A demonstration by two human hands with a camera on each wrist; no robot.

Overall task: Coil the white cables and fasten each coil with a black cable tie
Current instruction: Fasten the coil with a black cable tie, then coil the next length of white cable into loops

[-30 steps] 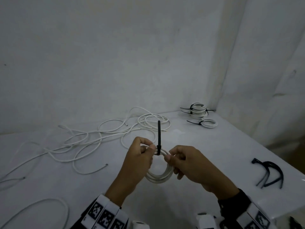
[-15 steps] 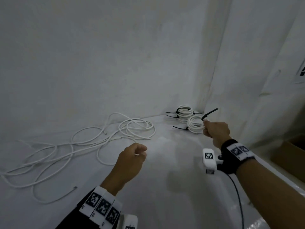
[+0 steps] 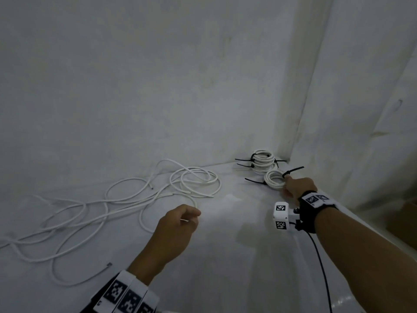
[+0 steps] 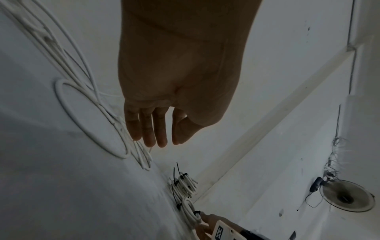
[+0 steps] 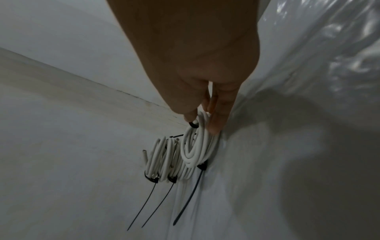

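Loose white cables (image 3: 126, 199) sprawl over the left of the white table (image 3: 225, 267). My left hand (image 3: 194, 219) hovers by them with relaxed fingers and holds nothing; the left wrist view shows its fingers (image 4: 156, 139) nearly straight above the loose cables (image 4: 90, 113). My right hand (image 3: 286, 184) reaches into the far right corner and pinches a tied coil (image 3: 274, 179) whose black tie tail (image 3: 293, 171) sticks up. In the right wrist view my right hand (image 5: 202, 125) holds the tied coil (image 5: 197, 146) against stacked tied coils (image 5: 164, 159).
The stack of tied coils (image 3: 262, 161) sits in the corner where the back wall meets the plastic-covered right wall (image 3: 361, 109). Their black tie tails (image 5: 150, 203) point toward the table's middle. A black cord (image 3: 320, 267) hangs from my right wrist.
One second ago both hands held the coil in front of me. The left hand let go; the right hand carried the coil to the far right corner, beside the stack.
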